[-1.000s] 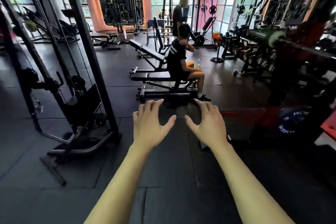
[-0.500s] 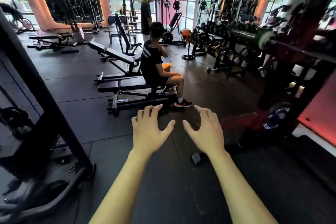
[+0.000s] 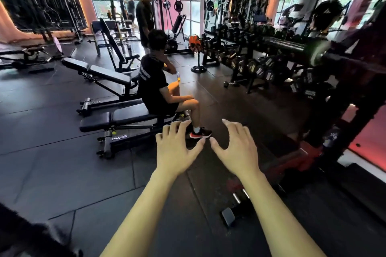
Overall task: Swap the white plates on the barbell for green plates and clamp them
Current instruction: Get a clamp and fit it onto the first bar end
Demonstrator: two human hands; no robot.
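Observation:
A barbell [image 3: 286, 46] lies across a dark and red rack [image 3: 346, 98] at the upper right, with a blurred greenish plate [image 3: 315, 52] on its sleeve. No white plate shows. My left hand [image 3: 175, 148] and my right hand [image 3: 238, 148] are stretched out side by side over the black floor, fingers spread and holding nothing, well below and left of the bar. A small black and silver clamp-like part [image 3: 231, 213] lies on the floor under my right forearm; what it is stays unclear.
A person [image 3: 158, 87] sits on a flat bench [image 3: 117, 119] just ahead of my hands, and another person [image 3: 145, 19] stands behind. A dumbbell rack [image 3: 250, 64] lines the right side. An incline bench [image 3: 104, 73] stands at the left.
The view has swung to the right: the cable machine at the left has left the frame, and the barbell and rack have come closer. My hands keep the same spread pose.

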